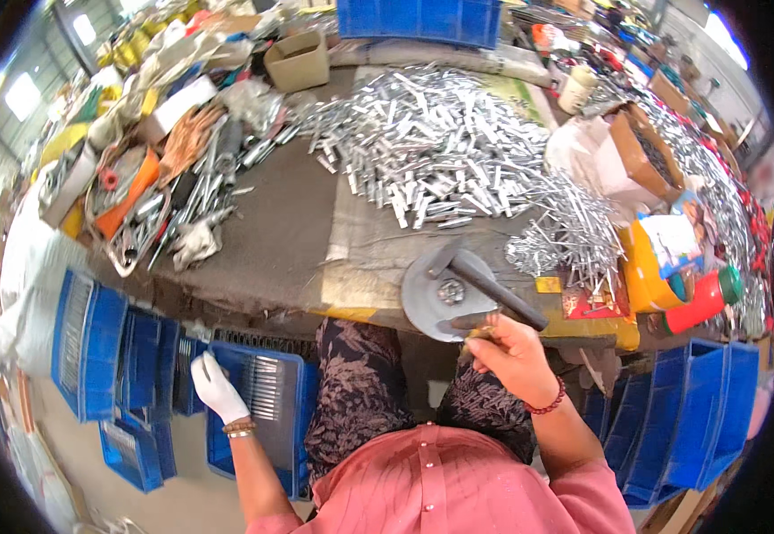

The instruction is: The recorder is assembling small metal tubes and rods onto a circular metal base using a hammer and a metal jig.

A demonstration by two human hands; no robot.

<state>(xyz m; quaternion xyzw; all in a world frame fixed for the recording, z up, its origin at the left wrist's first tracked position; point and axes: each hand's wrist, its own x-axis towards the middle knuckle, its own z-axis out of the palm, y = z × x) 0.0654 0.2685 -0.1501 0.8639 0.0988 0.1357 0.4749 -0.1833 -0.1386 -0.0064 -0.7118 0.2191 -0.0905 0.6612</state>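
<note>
My left hand (218, 390), in a white glove, hangs over the left rim of a blue crate (298, 427). Its fingers are pressed together; anything between them is too small to make out. A row of slim metal rods (265, 389) lies inside that crate. At the table's front edge my right hand (516, 358), bare, is closed in a pinch on something small and dark that I cannot make out. Just beyond it is a round grey plate (422, 298) bearing a shiny round metal piece (450, 291). A dark hammer-like tool (498, 289) lies across the plate.
A big heap of silvery metal tubes (440, 142) covers the table's middle, with thin metal pins (569, 231) to its right. A yellow container (652, 267) and red bottle (698, 303) stand at right. Tools (200, 191) clutter the left. Blue crates (694, 418) are stacked at right.
</note>
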